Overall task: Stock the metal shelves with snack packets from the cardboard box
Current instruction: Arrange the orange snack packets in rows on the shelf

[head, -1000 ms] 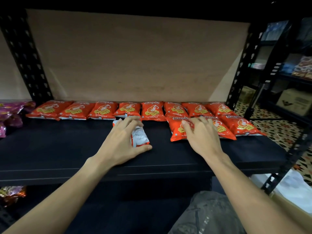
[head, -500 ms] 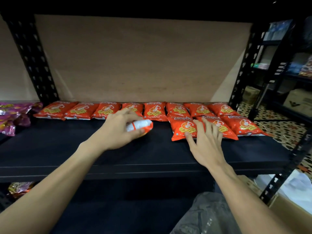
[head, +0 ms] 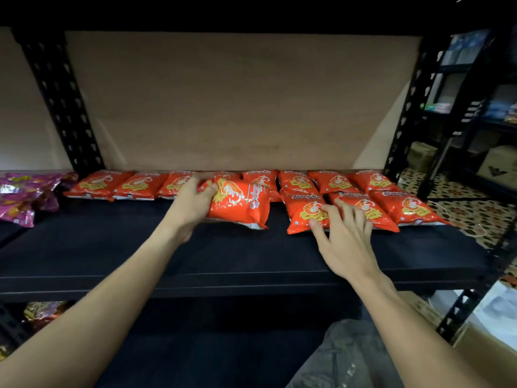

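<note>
Near edge, low right: what looks like the rim of the cardboard box (head: pixel 486 348), mostly out of view. Both forearms reach over the front lip of the black shelf (head: pixel 251 247).

Right grip (head: pixel 344 236): wide, fingers spread and fairly straight, holding nothing. It lies over the near end of the leftmost front-row packet (head: pixel 300 208). Contact or a hover just above it: cannot tell.

Left grip (head: pixel 193 203): holding the held packet (head: pixel 237 204) by its left end, thumb on top, fingers hidden behind. The packet sits just right of the grip, at mid-depth of the shelf, far edge overlapping the back row (head: pixel 140 184). Whether its near edge touches the shelf is unclear.

Key relation: the held packet's long axis runs left to right, printed top pointing right. Every shelved packet lies long axis front to back. The bare slot of the front row is just left of the right grip's packet, almost under the held one. Judgement: little travel is needed, mainly a quarter turn before setting down, and the left grip is the one placed for it.

Further back: the back row fills the shelf width against the backboard (head: pixel 240 102). Purple packets (head: pixel 16 197) lie on the far left, well apart.
</note>
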`<state>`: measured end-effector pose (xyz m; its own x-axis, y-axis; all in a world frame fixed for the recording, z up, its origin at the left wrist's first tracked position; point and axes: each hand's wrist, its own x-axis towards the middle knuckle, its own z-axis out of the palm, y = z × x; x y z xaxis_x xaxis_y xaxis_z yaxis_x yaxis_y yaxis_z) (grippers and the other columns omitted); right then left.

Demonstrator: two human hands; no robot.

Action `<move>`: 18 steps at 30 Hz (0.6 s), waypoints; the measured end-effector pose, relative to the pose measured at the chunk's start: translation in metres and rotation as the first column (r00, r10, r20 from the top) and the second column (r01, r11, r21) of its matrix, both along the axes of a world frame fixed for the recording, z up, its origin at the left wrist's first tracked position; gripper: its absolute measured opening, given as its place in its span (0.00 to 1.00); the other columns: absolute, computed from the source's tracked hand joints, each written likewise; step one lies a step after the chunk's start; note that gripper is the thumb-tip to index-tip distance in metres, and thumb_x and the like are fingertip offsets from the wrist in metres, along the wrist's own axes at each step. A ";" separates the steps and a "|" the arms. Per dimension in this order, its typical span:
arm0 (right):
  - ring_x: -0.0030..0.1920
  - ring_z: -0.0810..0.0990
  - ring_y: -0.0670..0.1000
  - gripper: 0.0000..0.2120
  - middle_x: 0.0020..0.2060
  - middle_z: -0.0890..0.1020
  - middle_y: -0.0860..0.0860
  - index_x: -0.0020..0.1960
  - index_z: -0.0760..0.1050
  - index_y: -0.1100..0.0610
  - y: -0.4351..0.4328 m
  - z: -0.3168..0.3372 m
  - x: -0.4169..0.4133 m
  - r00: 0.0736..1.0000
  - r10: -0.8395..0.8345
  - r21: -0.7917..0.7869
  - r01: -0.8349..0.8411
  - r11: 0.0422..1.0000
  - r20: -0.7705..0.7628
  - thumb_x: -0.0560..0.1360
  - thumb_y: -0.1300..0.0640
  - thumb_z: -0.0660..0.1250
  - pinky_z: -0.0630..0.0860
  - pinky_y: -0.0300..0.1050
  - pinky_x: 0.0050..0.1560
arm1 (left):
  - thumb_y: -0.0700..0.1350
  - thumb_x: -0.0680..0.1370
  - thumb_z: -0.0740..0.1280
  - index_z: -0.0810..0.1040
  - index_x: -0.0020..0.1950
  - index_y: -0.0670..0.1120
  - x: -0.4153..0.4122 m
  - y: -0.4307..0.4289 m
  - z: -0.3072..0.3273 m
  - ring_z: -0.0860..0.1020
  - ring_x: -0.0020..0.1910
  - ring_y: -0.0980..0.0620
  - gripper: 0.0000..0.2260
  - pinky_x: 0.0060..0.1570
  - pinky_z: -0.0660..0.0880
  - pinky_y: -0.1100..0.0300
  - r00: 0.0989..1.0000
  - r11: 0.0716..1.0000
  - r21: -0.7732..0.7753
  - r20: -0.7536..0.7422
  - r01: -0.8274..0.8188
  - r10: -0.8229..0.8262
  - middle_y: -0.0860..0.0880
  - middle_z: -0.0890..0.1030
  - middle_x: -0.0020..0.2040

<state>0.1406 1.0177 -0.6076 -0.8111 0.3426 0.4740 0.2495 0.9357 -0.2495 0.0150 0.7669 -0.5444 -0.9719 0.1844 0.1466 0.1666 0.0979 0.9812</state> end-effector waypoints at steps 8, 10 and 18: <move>0.75 0.54 0.55 0.28 0.77 0.60 0.52 0.76 0.64 0.50 0.001 -0.001 0.001 0.997 0.049 0.008 -0.050 0.999 0.060 0.81 0.38 0.51 0.54 0.58 0.74 | 0.47 0.78 0.70 0.70 0.57 0.45 0.005 -0.005 -0.031 0.78 0.46 0.51 0.14 0.39 0.76 0.57 0.983 0.971 -0.222 0.141 -0.083 0.117 0.46 0.78 0.52; 0.76 0.54 0.55 0.28 0.78 0.60 0.52 0.76 0.63 0.50 0.002 -0.001 0.001 0.997 0.051 0.007 -0.052 0.999 0.064 0.81 0.37 0.52 0.54 0.58 0.74 | 0.50 0.75 0.73 0.69 0.58 0.47 0.007 -0.010 -0.029 0.75 0.49 0.53 0.19 0.49 0.72 0.56 0.993 0.898 -0.427 0.005 -0.106 0.119 0.49 0.74 0.55; 0.76 0.53 0.54 0.29 0.79 0.58 0.51 0.78 0.58 0.48 0.000 0.001 0.001 0.994 0.073 0.009 -0.074 0.997 0.087 0.81 0.37 0.51 0.54 0.58 0.74 | 0.37 0.78 0.64 0.75 0.64 0.53 0.009 -0.001 -0.007 0.70 0.67 0.57 0.17 0.64 0.68 0.62 0.770 0.630 -0.774 -0.361 0.068 -0.527 0.55 0.73 0.69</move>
<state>0.1420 1.0175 -0.6070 -0.8718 0.2757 0.4050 0.2004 0.9550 -0.2186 0.0240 0.7655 -0.5514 -0.6423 0.7118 0.2844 0.7578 0.5342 0.3746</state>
